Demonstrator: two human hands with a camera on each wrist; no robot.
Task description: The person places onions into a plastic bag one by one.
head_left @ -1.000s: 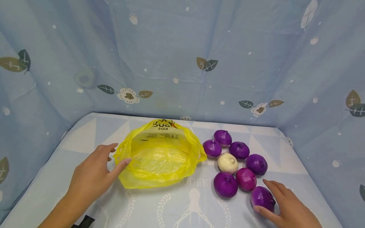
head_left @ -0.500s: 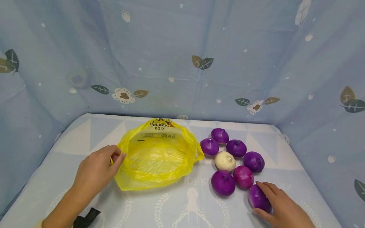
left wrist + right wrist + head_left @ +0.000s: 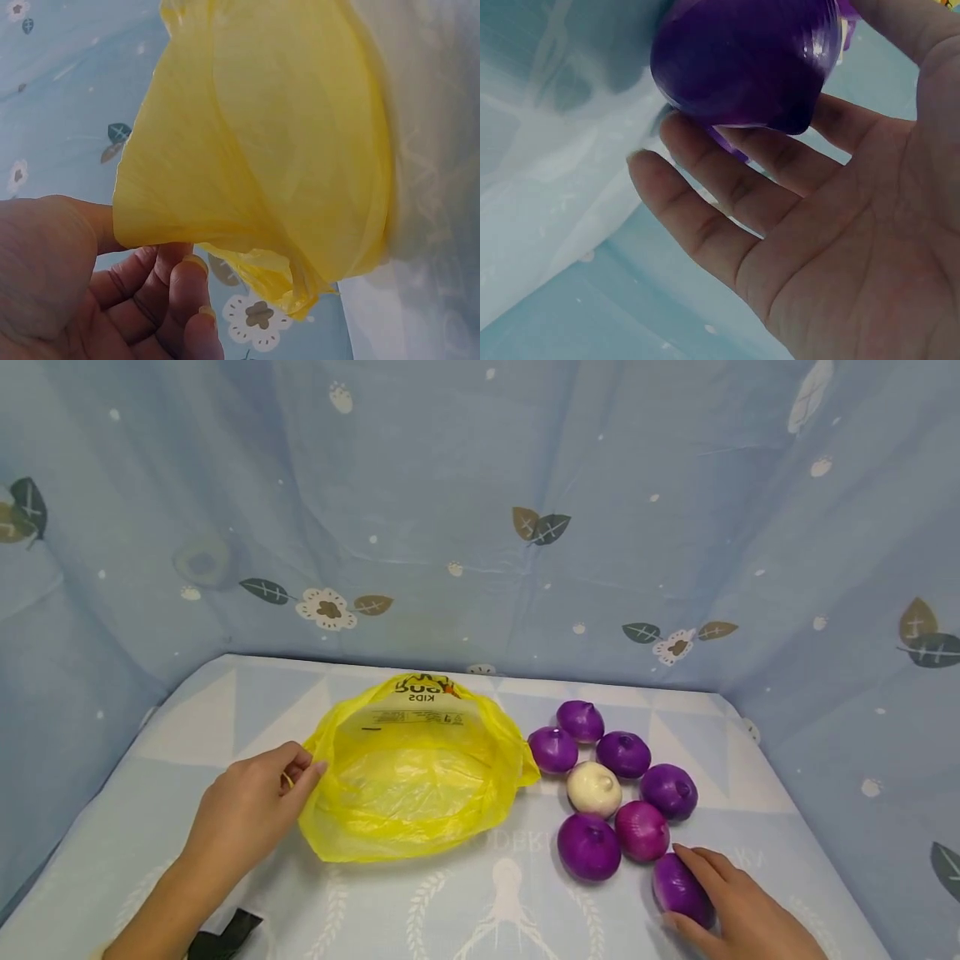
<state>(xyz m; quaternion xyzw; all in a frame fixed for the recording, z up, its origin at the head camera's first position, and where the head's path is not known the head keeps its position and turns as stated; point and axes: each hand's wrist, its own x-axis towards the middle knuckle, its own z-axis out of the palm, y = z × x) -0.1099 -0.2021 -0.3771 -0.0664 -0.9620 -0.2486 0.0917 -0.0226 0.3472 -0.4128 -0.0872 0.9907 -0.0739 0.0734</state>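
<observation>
My left hand (image 3: 251,797) pinches the left rim of a yellow plastic bag (image 3: 412,852). The bag lies on the table with its mouth facing me; in the left wrist view the yellow film (image 3: 277,135) passes between thumb and fingers. At the right, my right hand (image 3: 750,902) has thumb and fingers around the sides of the nearest purple onion (image 3: 681,891), which rests on the table. From the right wrist, that onion (image 3: 742,60) shows its pointed end toward the palm, while the outer fingers (image 3: 697,225) extend loosely below it.
Several more purple onions, among them a large one (image 3: 588,847) and a redder one (image 3: 642,832), cluster right of the bag around a white onion (image 3: 594,789). A black strap (image 3: 225,935) lies by the left forearm. A blue patterned curtain (image 3: 480,510) encloses the table (image 3: 420,910).
My left hand has come in from beside the bag and taken hold of its rim. My right hand has closed in around the nearest purple onion, which stays about where it was.
</observation>
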